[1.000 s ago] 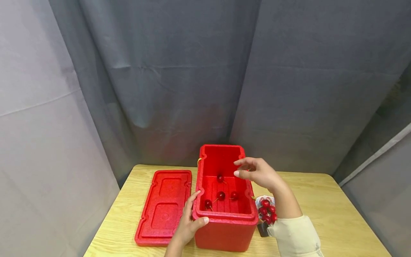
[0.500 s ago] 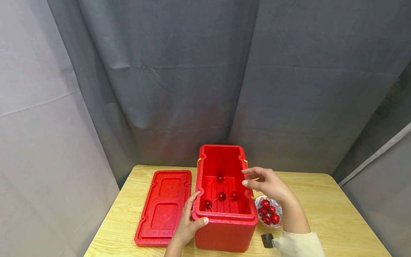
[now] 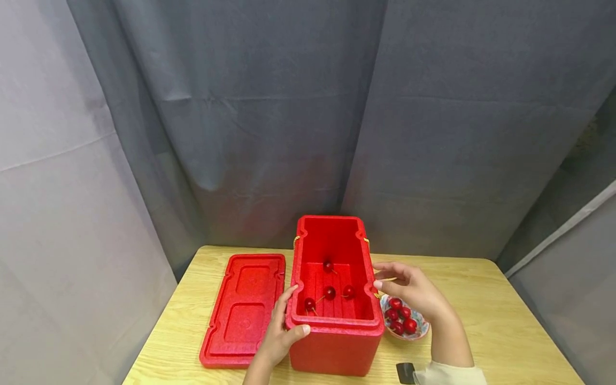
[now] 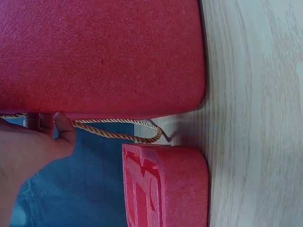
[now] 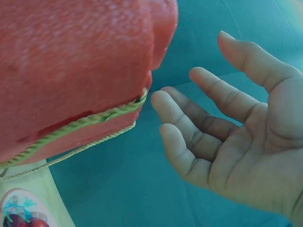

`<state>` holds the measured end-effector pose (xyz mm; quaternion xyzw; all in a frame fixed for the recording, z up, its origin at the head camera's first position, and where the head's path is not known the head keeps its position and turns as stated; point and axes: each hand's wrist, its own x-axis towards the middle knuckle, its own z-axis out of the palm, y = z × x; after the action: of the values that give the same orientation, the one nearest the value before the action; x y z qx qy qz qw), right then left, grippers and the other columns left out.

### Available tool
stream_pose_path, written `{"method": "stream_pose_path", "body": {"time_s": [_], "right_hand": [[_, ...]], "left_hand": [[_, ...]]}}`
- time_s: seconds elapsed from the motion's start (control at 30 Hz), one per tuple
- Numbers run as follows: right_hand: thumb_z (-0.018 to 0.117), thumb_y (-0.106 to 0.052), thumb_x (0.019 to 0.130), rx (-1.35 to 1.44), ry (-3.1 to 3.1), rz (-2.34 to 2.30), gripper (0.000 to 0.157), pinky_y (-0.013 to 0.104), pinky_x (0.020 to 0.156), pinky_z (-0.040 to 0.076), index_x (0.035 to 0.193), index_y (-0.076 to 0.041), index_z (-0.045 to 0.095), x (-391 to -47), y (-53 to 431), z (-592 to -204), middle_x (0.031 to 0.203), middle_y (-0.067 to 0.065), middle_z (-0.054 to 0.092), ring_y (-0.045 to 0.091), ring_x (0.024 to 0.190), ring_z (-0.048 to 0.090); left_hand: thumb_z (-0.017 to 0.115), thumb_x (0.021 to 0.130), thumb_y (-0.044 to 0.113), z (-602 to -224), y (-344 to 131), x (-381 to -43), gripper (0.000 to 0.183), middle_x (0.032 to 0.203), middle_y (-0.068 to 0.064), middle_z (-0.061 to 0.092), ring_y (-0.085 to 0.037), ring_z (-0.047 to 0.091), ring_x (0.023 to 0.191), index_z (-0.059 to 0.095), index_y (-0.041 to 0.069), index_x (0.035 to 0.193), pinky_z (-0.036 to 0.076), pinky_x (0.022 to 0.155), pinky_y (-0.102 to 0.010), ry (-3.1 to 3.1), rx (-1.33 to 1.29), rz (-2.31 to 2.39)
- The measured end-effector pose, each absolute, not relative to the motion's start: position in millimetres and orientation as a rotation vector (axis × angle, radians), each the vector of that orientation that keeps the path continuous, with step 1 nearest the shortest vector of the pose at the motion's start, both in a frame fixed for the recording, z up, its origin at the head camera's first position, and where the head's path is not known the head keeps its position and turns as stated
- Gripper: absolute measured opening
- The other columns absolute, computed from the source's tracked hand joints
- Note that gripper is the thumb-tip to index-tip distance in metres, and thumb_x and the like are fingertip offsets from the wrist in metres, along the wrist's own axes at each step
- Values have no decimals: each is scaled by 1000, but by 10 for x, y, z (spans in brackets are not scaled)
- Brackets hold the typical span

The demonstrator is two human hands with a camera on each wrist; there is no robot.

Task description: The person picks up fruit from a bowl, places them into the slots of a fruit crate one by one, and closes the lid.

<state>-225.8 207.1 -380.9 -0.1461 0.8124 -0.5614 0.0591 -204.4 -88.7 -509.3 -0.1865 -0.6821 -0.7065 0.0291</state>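
Observation:
A red foam box (image 3: 337, 350) stands uncovered in the head view, with several dark cherries (image 3: 329, 292) scattered on its floor. My left hand (image 3: 278, 337) rests against the box's near left corner, its fingers along the side and thumb at the front edge. The left wrist view shows that hand (image 4: 35, 146) touching the box wall (image 4: 104, 56) beside a gold cord. My right hand (image 3: 409, 289) hovers just outside the right rim, above a patterned bowl (image 3: 422, 327) of cherries. In the right wrist view its fingers (image 5: 177, 113) are loosely bent and hold nothing.
The red lid (image 3: 245, 315) lies flat on the wooden table (image 3: 500, 321), left of the box. Gold cord handles (image 5: 75, 125) hang on the box's sides. A small black object (image 3: 406, 372) is at the right sleeve. Grey curtains (image 3: 269, 107) stand behind the table.
My right hand has moved from over the box opening out past its right rim and down toward me, uncovering the bowl. The left hand stays at the corner.

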Motion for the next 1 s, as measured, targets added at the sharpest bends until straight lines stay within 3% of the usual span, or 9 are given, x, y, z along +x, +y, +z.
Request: {"method": "stream_pose_path", "body": {"time_s": [0.2, 0.4, 0.63, 1.0], "right_hand": [[67, -18, 85, -367, 2491, -1738, 46, 33, 74, 50, 125, 1, 53, -2169, 2147, -3930, 111, 19, 59, 28, 92, 60], [65, -15, 87, -388, 2514, -1858, 42, 29, 79, 48, 125, 1, 54, -2132, 2254, -4101, 113, 19, 59, 20, 98, 60], [64, -11, 88, -362, 2540, -1942, 42, 27, 78, 49, 126, 2, 53, -2117, 2379, -4231, 113, 21, 58, 21, 96, 60], [62, -11, 89, -230, 2456, -2110, 40, 29, 79, 50, 126, 3, 52, -2091, 2516, -4643, 115, 12, 61, 16, 102, 59]], "left_hand": [[67, 75, 15, -5094, -896, -2041, 77, 135, -17, 30, -34, 41, 117, 31, 20, 142, 40, 92, -34, -2072, -615, -2218], [67, 74, 16, -5076, -904, -2071, 77, 138, -14, 27, -29, 42, 116, 32, 21, 142, 39, 92, -35, -2070, -595, -2201], [66, 75, 16, -5051, -882, -2090, 77, 138, -15, 26, -31, 42, 116, 30, 20, 143, 40, 91, -35, -2075, -618, -2198], [67, 73, 17, -5097, -870, -2024, 79, 136, -19, 26, -31, 44, 113, 30, 22, 143, 41, 90, -35, -2082, -565, -2209]]}}
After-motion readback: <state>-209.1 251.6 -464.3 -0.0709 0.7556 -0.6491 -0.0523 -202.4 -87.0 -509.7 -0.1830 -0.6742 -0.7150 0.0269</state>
